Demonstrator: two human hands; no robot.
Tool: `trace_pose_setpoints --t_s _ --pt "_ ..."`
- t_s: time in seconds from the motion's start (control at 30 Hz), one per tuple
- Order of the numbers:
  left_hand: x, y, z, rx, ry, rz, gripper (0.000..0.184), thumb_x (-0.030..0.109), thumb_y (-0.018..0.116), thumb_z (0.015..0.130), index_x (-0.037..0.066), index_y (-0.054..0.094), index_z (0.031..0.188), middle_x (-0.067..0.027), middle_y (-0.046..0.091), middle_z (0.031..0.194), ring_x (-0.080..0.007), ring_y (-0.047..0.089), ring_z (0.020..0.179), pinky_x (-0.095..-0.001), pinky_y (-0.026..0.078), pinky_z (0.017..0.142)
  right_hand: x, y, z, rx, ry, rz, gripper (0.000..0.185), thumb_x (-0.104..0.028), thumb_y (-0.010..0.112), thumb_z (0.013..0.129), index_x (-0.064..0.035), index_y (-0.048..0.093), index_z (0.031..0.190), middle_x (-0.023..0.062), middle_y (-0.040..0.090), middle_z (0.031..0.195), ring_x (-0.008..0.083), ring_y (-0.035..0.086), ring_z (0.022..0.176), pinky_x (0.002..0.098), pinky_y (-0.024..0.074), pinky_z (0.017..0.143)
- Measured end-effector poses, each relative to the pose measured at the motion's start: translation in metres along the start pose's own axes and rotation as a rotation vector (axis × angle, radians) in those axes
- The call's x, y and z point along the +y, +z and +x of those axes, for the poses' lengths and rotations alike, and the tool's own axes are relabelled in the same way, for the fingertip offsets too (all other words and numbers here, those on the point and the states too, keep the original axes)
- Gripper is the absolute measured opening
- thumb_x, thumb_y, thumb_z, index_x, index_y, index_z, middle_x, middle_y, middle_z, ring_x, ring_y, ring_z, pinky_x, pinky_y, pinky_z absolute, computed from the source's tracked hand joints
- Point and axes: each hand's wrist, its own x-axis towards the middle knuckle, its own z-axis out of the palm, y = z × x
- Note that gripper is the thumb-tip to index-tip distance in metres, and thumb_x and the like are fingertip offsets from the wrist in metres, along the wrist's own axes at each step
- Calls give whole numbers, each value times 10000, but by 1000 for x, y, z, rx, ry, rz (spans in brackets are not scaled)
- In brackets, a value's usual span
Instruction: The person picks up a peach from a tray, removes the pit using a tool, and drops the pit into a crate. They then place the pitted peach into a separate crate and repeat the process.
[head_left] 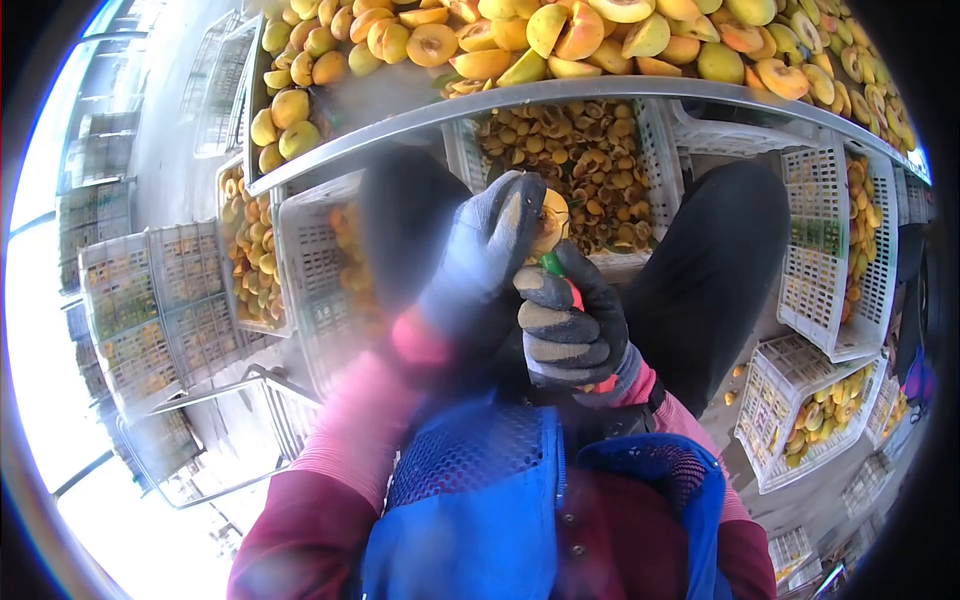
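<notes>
The metal-edged table (450,107) spans the top of the view, heaped with whole and halved yellow-orange fruit (570,30). Below it, between 2 dark-clad knees (740,215), the white crate (660,160) holds a mass of cut pieces (610,185). The 2 gloved hands meet over the near part of this crate, a sensible place to work, since loose bits would likely fall inside.

To handle this well, the left hand (500,225) should keep its fingertips behind the cut face and out of the tool's line, while the right hand (570,325) uses short, controlled strokes; moist flesh could slip if pinched lightly, or bruise if squeezed.

As for grip, the right hand is curled tightly around the red-and-green tool (551,264), its red handle showing below the fingers. The left hand is narrow, pinching 1 fruit piece (551,220) between thumb and fingers. That piece sits just above the tool's green part; whether a tip touches or enters the flesh, I cannot tell.
</notes>
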Motion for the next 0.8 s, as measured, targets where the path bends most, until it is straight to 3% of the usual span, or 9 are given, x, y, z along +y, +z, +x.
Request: trace_pose_setpoints --t_s 0.07,0.17,0.33,0.37,0.43,0.6,0.67,0.73,0.8 --pt "-5 2 -4 -8 -131 -190 279 235 494 941 -21 584 1005 -129 620 877 -220 585 805 -300 457 721 -1 0 2 -96 7 -5 453 -482 329 976 -64 502 958 11 418 593 74 412 396 200 343 283" --pt "-52 -19 -24 223 391 583 275 153 500 922 -32 547 1121 -139 621 975 -233 601 872 -308 470 782 -7 2 1 -141 -13 -54 487 -491 335 972 -41 516 1017 12 424 606 75 410 393 195 349 287" --pt "-54 -138 -33 632 236 448 313 225 461 972 -28 577 1114 -101 610 982 -155 581 861 -284 482 796 -26 -25 -13 99 -66 -41 531 -485 343 973 -14 584 1023 4 393 612 84 379 427 212 325 309" --pt "-27 -148 -29 593 -96 548 294 248 550 926 10 613 1086 -114 610 978 -194 593 839 -296 483 774 -26 -25 -14 161 -91 -50 530 -480 342 975 -14 594 1002 4 386 610 86 375 436 213 320 314" --pt "-34 -167 -21 529 -39 1487 332 289 628 868 38 628 1086 -142 604 995 -242 608 841 -322 486 760 -33 -24 -9 172 -87 -83 521 -478 347 973 -22 600 984 5 381 606 90 369 451 228 308 333" --pt "-7 -116 68 491 81 714 343 247 647 844 26 623 1104 -138 655 919 -199 638 872 -299 489 752 -47 -45 -2 353 -87 -143 489 -510 373 958 -79 602 928 -12 378 594 85 353 429 236 288 352" --pt "-4 -106 118 428 45 865 469 334 661 819 122 569 1227 -114 675 836 -247 658 784 -320 485 704 -48 -41 -4 500 -137 -248 474 -524 383 951 -102 588 888 -24 377 581 82 338 413 230 282 354" --pt "-22 -108 169 264 -57 1156 730 406 679 777 268 334 1405 -178 651 1021 -364 625 934 -430 484 798 -51 -36 -5 632 -185 -341 465 -543 401 939 -118 572 854 -32 380 570 79 329 402 227 281 357" --pt "-24 -108 190 253 -135 1099 791 394 682 768 265 248 1416 -210 633 1052 -370 612 978 -445 478 825 -55 -31 -5 738 -235 -422 464 -564 425 922 -129 555 826 -38 389 559 75 328 395 227 283 359"
